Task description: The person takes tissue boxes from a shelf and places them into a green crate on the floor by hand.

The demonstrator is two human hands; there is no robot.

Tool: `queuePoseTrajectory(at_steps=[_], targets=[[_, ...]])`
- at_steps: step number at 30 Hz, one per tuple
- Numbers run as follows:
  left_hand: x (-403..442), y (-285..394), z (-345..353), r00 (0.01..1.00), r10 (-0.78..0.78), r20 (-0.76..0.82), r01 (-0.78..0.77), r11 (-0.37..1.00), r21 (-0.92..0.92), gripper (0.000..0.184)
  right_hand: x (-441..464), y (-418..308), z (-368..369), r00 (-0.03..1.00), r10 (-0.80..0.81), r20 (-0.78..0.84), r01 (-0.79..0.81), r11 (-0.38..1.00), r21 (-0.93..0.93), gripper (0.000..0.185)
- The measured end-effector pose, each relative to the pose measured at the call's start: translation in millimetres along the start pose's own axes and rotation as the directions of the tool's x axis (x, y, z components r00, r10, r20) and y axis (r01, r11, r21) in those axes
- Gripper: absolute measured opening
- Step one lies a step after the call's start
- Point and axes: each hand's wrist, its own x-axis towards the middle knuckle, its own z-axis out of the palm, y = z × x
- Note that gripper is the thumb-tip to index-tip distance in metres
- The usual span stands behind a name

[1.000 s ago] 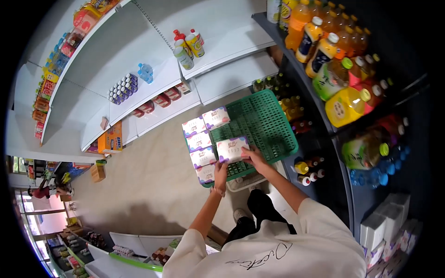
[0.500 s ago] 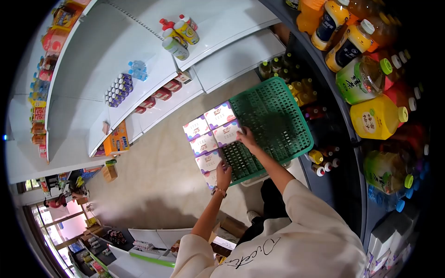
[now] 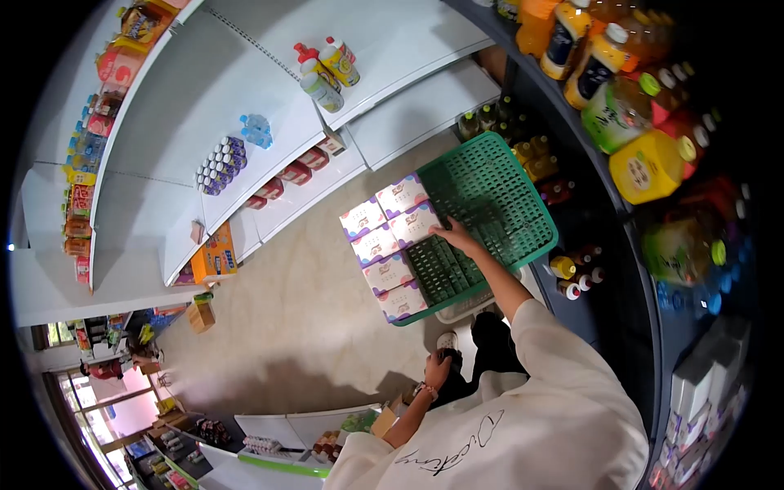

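A green perforated plastic basket (image 3: pixel 535 192) tilts in front of me. Along its left side sit several white boxes (image 3: pixel 388 272) with purple and coloured print, set in two columns, the left one longer. My right hand (image 3: pixel 459 238) touches the right edge of the lower box (image 3: pixel 412 224) in the short column, its fingers stretched out and thumb apart. Away from the basket, my left hand (image 3: pixel 437 371) is beside my dark-trousered leg, with loosely bent fingers and nothing visible in them. A bracelet circles that wrist.
White shelves (image 3: pixel 294 122) ahead hold small bottles (image 3: pixel 220 166), yellow cans (image 3: pixel 339 64) and red packs (image 3: pixel 294 173). A dark drinks rack (image 3: pixel 645 269) curves along my right, carrying juice bottles (image 3: pixel 649 167). An orange carton (image 3: pixel 216 253) stands by the shelf end; pale floor (image 3: pixel 278 302) lies between.
My left hand has come off the boxes and moved down beside my leg. My right hand stays at the box edge. The view has shifted slightly.
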Motion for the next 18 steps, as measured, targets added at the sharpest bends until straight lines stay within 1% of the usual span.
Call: queuePoseTrajectory(at_steps=[1, 3, 4, 5, 6, 7, 8, 10, 11, 12, 13, 14, 16, 17, 18], targets=[[-6, -8, -5, 0.999, 0.026, 0.028, -0.028, 0.997, 0.075, 0.041, -7, 13, -4, 0.996, -0.051, -0.069, 0.039, 0.985, -0.166, 0.067], [2, -36, -9, 0.966, -0.119, 0.231, 0.140, 0.987, -0.079, 0.040, -55, 12, -23, 0.993, 0.113, -0.032, -0.115, 0.992, -0.049, 0.066], [7, -45, -17, 0.923, -0.173, 0.343, 0.228, 0.966, -0.125, 0.040, -85, 9, -31, 0.982, 0.189, -0.016, -0.189, 0.982, 0.017, 0.065], [-21, 26, -53, 0.828, -0.297, 0.476, 0.458, 0.848, -0.267, 0.037, -119, 1, -42, 0.972, 0.234, 0.038, -0.236, 0.969, 0.076, 0.063], [-26, 43, -70, 0.875, -0.089, 0.476, 0.286, 0.888, -0.360, 0.037, -156, -5, -54, 0.959, 0.269, 0.089, -0.279, 0.951, 0.135, 0.061], [-30, 53, -79, 0.877, 0.123, 0.464, 0.119, 0.881, -0.458, 0.037, -193, -1, -62, 0.953, 0.269, 0.138, -0.292, 0.939, 0.184, 0.058], [-37, 61, -86, 0.842, 0.322, 0.434, -0.029, 0.829, -0.558, 0.037, -233, 7, -67, 0.943, 0.271, 0.194, -0.312, 0.923, 0.227, 0.054], [-52, 97, -111, 0.813, 0.362, 0.456, -0.081, 0.846, -0.527, 0.037, -327, -2, -67, 0.982, 0.101, 0.157, -0.151, 0.927, 0.343, 0.050], [-56, 116, -123, 0.795, 0.386, 0.467, -0.113, 0.851, -0.512, 0.037, -370, -6, -62, 0.981, 0.163, 0.101, -0.189, 0.907, 0.376, 0.048], [-63, 129, -131, 0.784, 0.320, 0.532, 0.049, 0.822, -0.567, 0.036, -409, -1, -55, 0.973, 0.226, 0.044, -0.224, 0.881, 0.416, 0.046], [-48, 122, -129, 0.690, 0.354, 0.631, 0.248, 0.704, -0.666, 0.039, -441, 18, -48, 0.957, 0.291, -0.002, -0.260, 0.858, 0.442, 0.045], [-34, 112, -124, 0.577, 0.394, 0.715, 0.460, 0.567, -0.683, 0.043, -472, 34, -39, 0.932, 0.358, -0.049, -0.293, 0.828, 0.479, 0.044], [-31, 115, -115, 0.658, 0.277, 0.701, 0.441, 0.613, -0.656, 0.046, -533, 39, -25, 0.874, 0.461, -0.154, -0.331, 0.797, 0.505, 0.042], [-42, 126, -111, 0.685, 0.255, 0.682, 0.386, 0.668, -0.637, 0.048, -558, 34, -18, 0.852, 0.487, -0.193, -0.311, 0.766, 0.562, 0.042], [-51, 131, -107, 0.650, 0.300, 0.698, 0.379, 0.668, -0.641, 0.047, -579, 31, -11, 0.829, 0.513, -0.224, -0.285, 0.731, 0.620, 0.041]])
